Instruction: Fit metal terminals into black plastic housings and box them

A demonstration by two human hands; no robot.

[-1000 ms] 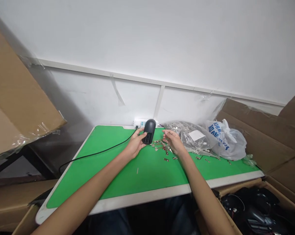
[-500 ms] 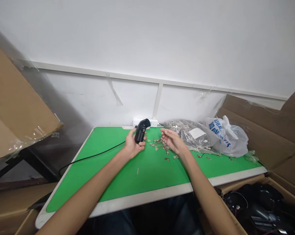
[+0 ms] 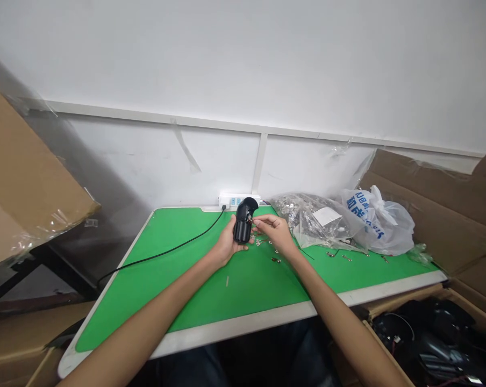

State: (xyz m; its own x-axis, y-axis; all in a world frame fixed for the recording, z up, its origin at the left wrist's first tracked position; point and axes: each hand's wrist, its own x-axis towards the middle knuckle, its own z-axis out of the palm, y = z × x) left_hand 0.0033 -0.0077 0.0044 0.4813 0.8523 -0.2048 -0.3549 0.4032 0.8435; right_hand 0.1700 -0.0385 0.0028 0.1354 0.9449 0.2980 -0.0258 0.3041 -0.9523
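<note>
My left hand (image 3: 228, 241) is closed round a black curved plastic housing (image 3: 242, 231), held upright above the green tabletop (image 3: 194, 290). The housing has a rounded hood at its top and ribbed hollows lower down. At its right side, the fingertips of my right hand (image 3: 276, 232) are pinched together against a small part near the middle; the part is too small to name surely. Several small metal contact pieces (image 3: 276, 260) lie scattered on the table under and beside my right hand.
A white power strip (image 3: 227, 200) with a plugged-in black cable (image 3: 166, 251) lies by the wall. At the back right are a clear bag of metal parts (image 3: 315, 217) and a tied white plastic bag (image 3: 378, 223). A carton of black parts (image 3: 432, 338) stands at the lower right.
My left hand has turned the black housing more face-on and moved it slightly right. My right hand has come left from above the metal pieces, and its fingertips now meet the housing.
</note>
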